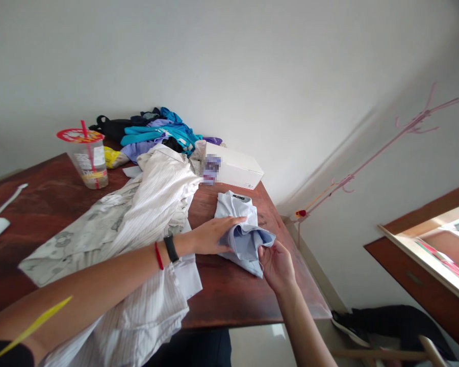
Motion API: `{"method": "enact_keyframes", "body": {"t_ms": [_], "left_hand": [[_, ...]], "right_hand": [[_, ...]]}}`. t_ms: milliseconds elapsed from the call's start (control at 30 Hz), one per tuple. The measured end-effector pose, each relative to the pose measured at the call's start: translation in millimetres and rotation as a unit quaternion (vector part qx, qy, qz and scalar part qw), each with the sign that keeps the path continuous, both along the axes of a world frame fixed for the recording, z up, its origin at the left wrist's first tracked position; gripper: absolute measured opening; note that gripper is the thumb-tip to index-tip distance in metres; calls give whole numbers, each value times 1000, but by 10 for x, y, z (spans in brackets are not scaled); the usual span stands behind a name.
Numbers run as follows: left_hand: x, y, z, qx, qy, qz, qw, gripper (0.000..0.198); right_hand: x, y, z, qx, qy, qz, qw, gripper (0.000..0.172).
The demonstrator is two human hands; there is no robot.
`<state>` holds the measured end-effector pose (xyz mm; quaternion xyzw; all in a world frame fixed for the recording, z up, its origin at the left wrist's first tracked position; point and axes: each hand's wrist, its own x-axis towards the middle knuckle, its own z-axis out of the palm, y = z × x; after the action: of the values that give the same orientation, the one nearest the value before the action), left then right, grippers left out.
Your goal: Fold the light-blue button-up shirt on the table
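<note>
A light blue shirt (235, 204) lies folded into a narrow bundle near the right edge of the dark wooden table (218, 300). Its near part is lifted and rolled up between my hands. My left hand (212, 235) grips the raised fabric from the left, thumb on top and fingers partly hidden beneath. At the right side of the same fold, my right hand (277, 262) pinches the cloth edge. Under my left forearm, a white striped shirt (156, 188) is spread beside a pale patterned cloth (80, 239).
Behind are a white box (237, 165), a heap of blue, purple and black clothes (156, 132), and a plastic cup (90, 163) with a red straw. A pink coat rack (382, 148) leans at the right, above a black shoe (350, 329) on the floor.
</note>
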<state>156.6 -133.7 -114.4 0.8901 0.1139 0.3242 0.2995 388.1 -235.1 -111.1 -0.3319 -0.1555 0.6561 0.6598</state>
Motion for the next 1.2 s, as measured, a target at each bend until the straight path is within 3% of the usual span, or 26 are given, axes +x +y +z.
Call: {"method": "enact_keyframes", "body": {"t_ms": [100, 233, 367, 567, 700, 767, 833, 967, 1067, 1200], "left_hand": [[54, -37, -15, -17, -26, 40, 999, 72], [44, -82, 54, -63, -67, 10, 996, 50], [15, -97, 118, -135, -96, 1, 986, 34], [55, -117, 118, -217, -132, -27, 967, 26], [72, -126, 102, -239, -130, -34, 962, 26], [69, -125, 97, -242, -122, -32, 962, 27], [63, -122, 91, -238, -115, -33, 964, 27], [50, -119, 87, -205, -96, -61, 972, 26], [46, -124, 94, -197, -79, -76, 974, 26], [51, -135, 101, -205, -81, -91, 971, 27]], "right_hand": [[-65, -1, 34, 12, -14, -6, 1000, 38], [-107, -38, 71, 29, -52, 6, 998, 42], [-94, -141, 106, 50, -152, -15, 987, 61], [-80, -366, 158, 123, -344, -20, 931, 102], [-70, -393, 78, 128, -415, -33, 900, 113], [-46, -357, 16, 117, -459, -85, 877, 113], [-12, -311, -32, 112, -533, -144, 826, 104], [58, -267, -54, 128, -667, -175, 713, 60], [87, -280, -23, 141, -693, -197, 679, 45], [107, -288, 89, 173, -688, -229, 666, 57]]}}
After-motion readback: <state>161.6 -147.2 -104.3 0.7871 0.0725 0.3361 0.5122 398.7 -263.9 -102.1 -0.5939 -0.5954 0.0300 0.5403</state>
